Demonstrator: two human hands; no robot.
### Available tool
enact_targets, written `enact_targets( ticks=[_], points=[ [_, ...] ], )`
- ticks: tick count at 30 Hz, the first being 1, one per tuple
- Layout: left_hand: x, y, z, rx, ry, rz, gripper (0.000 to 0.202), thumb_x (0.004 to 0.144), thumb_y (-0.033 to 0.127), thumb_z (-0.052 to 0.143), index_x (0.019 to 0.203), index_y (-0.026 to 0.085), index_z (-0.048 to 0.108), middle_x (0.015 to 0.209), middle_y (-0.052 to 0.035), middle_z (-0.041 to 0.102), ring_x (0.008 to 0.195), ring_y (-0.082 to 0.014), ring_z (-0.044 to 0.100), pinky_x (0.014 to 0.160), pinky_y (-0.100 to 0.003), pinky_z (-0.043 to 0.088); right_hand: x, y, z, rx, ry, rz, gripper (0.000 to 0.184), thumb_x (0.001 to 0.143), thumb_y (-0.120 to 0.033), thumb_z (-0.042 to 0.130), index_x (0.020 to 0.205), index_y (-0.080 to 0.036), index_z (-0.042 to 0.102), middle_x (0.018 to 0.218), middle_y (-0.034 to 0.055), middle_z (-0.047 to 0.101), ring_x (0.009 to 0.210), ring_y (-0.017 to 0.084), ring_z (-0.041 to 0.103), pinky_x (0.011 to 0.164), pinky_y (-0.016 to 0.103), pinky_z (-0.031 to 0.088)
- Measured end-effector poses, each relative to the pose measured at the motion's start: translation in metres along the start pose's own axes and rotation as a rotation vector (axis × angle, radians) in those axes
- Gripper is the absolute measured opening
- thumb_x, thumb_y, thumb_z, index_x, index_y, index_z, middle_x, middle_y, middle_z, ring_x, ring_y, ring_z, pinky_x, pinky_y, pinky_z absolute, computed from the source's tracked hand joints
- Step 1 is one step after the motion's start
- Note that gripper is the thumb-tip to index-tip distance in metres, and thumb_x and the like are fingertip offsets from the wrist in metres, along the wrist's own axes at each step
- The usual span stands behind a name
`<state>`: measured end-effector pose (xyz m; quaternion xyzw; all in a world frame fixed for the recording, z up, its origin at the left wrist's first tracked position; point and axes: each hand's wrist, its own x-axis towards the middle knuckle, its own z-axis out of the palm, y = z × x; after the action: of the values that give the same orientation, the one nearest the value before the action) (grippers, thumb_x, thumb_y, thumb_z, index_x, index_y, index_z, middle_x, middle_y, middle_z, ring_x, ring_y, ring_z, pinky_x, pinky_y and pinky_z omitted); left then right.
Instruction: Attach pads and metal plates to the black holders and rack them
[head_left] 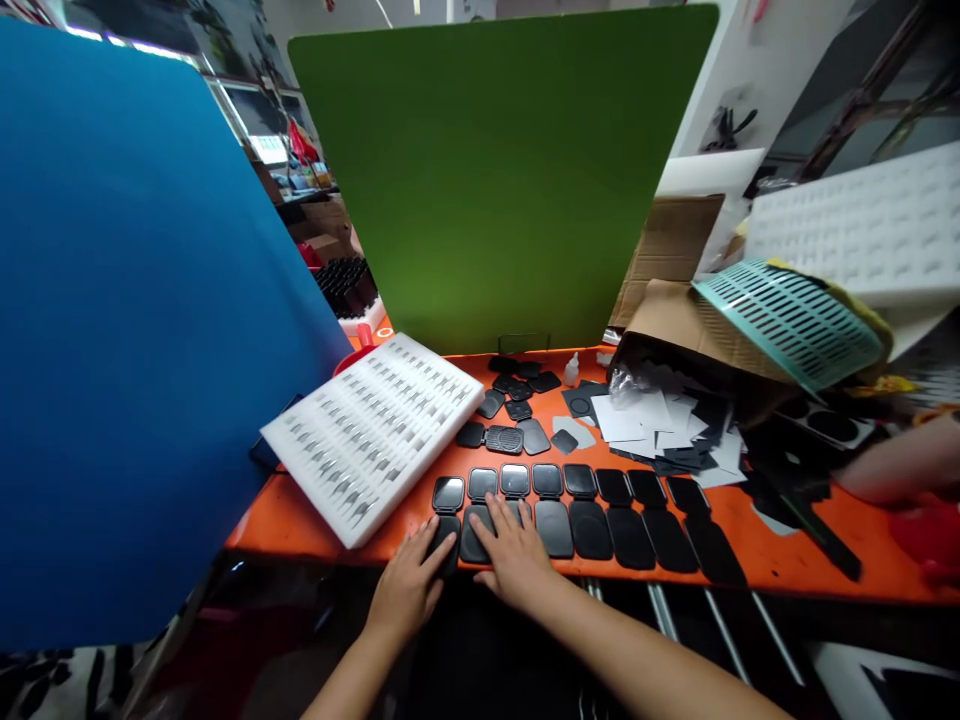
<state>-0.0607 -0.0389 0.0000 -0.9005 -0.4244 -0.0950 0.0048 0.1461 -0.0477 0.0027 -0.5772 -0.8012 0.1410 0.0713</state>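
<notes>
A row of black hinged compact-like cases (592, 530) lies opened flat along the front of the orange table, with glossy squares in their upper halves. My left hand (405, 585) rests at the leftmost case (448, 494), thumb and forefinger apart over its lower half. On the neighbouring cases lies my right hand (517, 555), fingers spread over the lower halves of the second case (482, 484) and third case (515, 480). Neither hand grips anything that I can see. Behind the row is a loose group of black case parts (504, 439).
A white foam tray (390, 430) with rows of slots leans at left, beside a blue panel (135, 330). A green panel (495, 190) stands behind. White and black sheets (637, 415), a cardboard box (675, 320) and a teal basket (791, 320) are right. Another person's arm (900, 460) shows there.
</notes>
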Motion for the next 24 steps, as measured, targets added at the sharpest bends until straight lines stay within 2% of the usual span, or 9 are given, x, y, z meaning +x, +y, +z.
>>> enact_targets(
  ticks=[4,7,10,13,16,19,22,24],
  points=[
    [0.0,0.001,-0.002,-0.039,-0.023,-0.013,0.067,0.067,0.004,0.044,0.13,0.027,0.032,0.138,-0.0091,0.029,0.124,-0.0258,0.027,0.096,-0.045,0.032,-0.003,0.0,-0.005,0.029,0.008,0.017,0.084,0.063,-0.053,0.061,0.133,-0.026,0.023,0.142,0.0114,0.003,0.129,0.03,0.006,0.1,0.053,-0.001],
    [0.0,0.001,-0.003,-0.054,-0.037,-0.016,0.069,0.067,0.004,0.043,0.13,0.028,0.032,0.138,-0.0084,0.028,0.125,-0.0252,0.027,0.096,-0.045,0.033,0.002,0.001,-0.017,0.101,0.013,-0.029,0.07,0.073,-0.055,0.047,0.132,-0.023,0.027,0.142,0.0082,0.011,0.129,0.026,0.01,0.102,0.05,0.003],
    [0.0,0.002,-0.002,-0.058,-0.022,-0.04,0.068,0.066,0.002,0.042,0.128,0.027,0.034,0.137,-0.0083,0.029,0.125,-0.0243,0.027,0.096,-0.044,0.033,0.018,-0.001,-0.029,0.148,0.056,-0.159,0.051,0.086,-0.045,0.029,0.131,-0.022,0.031,0.138,0.0029,0.026,0.128,0.018,0.017,0.105,0.042,0.004],
    [0.0,0.005,0.001,-0.071,-0.003,-0.069,0.06,0.066,0.004,0.043,0.123,0.024,0.043,0.136,-0.0097,0.033,0.124,-0.0248,0.029,0.097,-0.045,0.032,0.04,-0.008,-0.031,0.144,0.033,-0.275,0.049,0.087,-0.043,0.026,0.127,-0.017,0.038,0.133,0.0047,0.036,0.125,0.017,0.026,0.105,0.037,0.009],
    [-0.001,0.006,0.004,-0.094,0.009,-0.093,0.057,0.066,0.005,0.044,0.12,0.024,0.047,0.133,-0.0092,0.036,0.123,-0.0251,0.031,0.096,-0.046,0.033,0.06,-0.016,-0.028,0.107,-0.008,-0.275,0.046,0.088,-0.04,0.026,0.121,-0.015,0.045,0.127,0.0083,0.044,0.119,0.018,0.037,0.103,0.039,0.013],
    [0.0,0.004,0.005,-0.094,0.025,-0.084,0.059,0.066,0.004,0.043,0.122,0.025,0.045,0.133,-0.0085,0.038,0.122,-0.0254,0.033,0.095,-0.046,0.034,0.069,-0.019,-0.032,0.076,-0.034,-0.269,0.04,0.089,-0.036,0.024,0.114,-0.019,0.051,0.121,0.0068,0.051,0.113,0.018,0.044,0.102,0.041,0.014],
    [0.001,-0.001,0.003,-0.094,0.031,-0.041,0.062,0.066,0.003,0.042,0.123,0.027,0.043,0.132,-0.0082,0.038,0.12,-0.0256,0.035,0.094,-0.046,0.036,0.057,-0.014,-0.039,0.083,-0.028,-0.226,0.047,0.085,-0.047,0.031,0.119,-0.02,0.046,0.129,0.0079,0.042,0.12,0.022,0.034,0.102,0.043,0.014],
    [0.001,-0.006,-0.003,-0.131,0.026,-0.007,0.063,0.066,0.003,0.041,0.123,0.028,0.042,0.133,-0.0075,0.037,0.119,-0.025,0.037,0.093,-0.044,0.037,0.04,-0.007,-0.038,0.096,0.004,-0.153,0.068,0.075,-0.059,0.04,0.129,-0.018,0.034,0.138,0.0111,0.025,0.126,0.027,0.02,0.102,0.045,0.012]
  ],
)
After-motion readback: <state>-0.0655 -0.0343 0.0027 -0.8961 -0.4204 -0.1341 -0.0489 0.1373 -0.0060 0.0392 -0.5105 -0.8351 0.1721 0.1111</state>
